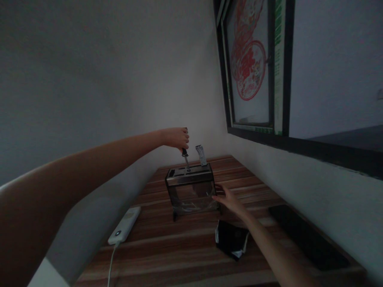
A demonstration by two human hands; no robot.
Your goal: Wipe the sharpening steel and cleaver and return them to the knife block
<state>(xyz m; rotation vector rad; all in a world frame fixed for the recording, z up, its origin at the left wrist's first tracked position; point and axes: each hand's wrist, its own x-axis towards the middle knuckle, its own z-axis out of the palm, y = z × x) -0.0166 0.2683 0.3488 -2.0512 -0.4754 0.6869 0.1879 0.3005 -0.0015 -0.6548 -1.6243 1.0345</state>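
Observation:
A knife block (191, 190) with a metal slotted top and clear sides stands at the back of the wooden table (185, 247). My left hand (177, 138) grips the dark handle of a knife (186, 158) above it, the blade partly down in a slot. A second, silver handle (201, 155) sticks up from a slot to the right. My right hand (229, 200) rests with spread fingers against the block's right side.
A white power bank (125, 225) with a cable lies at the table's left edge by the wall. A black pouch (231, 239) lies under my right forearm. A dark flat object (305, 235) lies at the right. A window with a red paper cutting (248, 59) is above.

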